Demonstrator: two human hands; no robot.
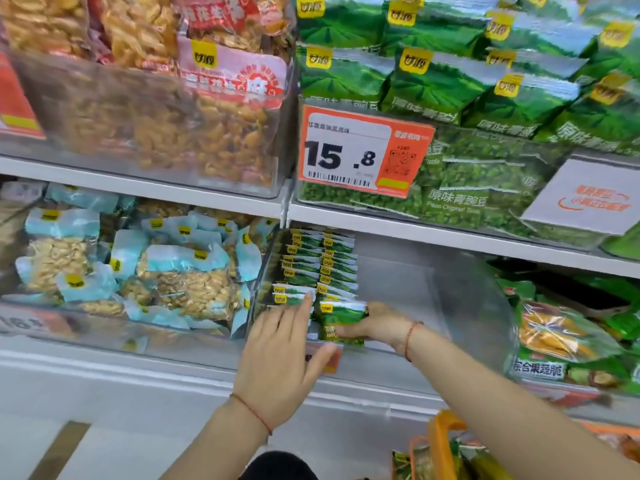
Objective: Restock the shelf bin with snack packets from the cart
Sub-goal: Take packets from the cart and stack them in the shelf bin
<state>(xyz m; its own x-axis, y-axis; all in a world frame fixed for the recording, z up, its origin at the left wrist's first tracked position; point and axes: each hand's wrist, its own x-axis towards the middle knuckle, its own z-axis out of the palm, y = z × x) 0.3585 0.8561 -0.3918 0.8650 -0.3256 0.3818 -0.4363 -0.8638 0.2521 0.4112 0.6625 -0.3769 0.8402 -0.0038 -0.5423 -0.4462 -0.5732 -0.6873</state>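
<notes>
Inside, the clear shelf bin (467, 306) was filled at its left edge with green packets (320, 263); one green, yellow-tagged packet (343, 322) was clasped by the right hand (379, 325), while the left hand (282, 355) was spread open, empty.

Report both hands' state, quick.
Left hand: open, fingers spread against the rows of green packets in the clear bin.
Right hand: closed on a green snack packet.
</notes>
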